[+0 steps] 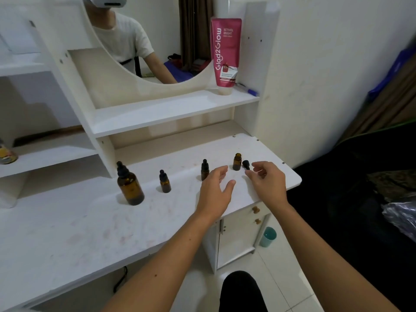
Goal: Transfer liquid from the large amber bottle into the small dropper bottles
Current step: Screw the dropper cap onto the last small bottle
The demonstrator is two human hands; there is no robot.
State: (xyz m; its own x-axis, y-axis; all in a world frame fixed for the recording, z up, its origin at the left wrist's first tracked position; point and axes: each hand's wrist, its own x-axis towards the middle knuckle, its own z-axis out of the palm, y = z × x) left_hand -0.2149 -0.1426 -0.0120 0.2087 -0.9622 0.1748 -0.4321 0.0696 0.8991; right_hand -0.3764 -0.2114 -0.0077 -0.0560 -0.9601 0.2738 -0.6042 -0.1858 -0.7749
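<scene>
The large amber bottle [130, 185] with a black dropper cap stands at the left of the white tabletop [90, 221]. Two small capped dropper bottles stand to its right, one [165, 181] near it and one [204, 170] just behind my left hand [216, 190]. A third small bottle [237, 162] stands uncapped at the far right, its black dropper cap [246, 164] lying beside it. My left hand hovers open, holding nothing. My right hand [266, 180] is open with curled fingers, fingertips close to the loose cap, not gripping it.
A pink cream tube [225, 55] and a blue pen [248, 90] sit on the upper shelf below a round mirror. The tabletop's right edge ends just past my right hand. Below it are a white cabinet [234, 237] and a teal cup [268, 236] on the floor.
</scene>
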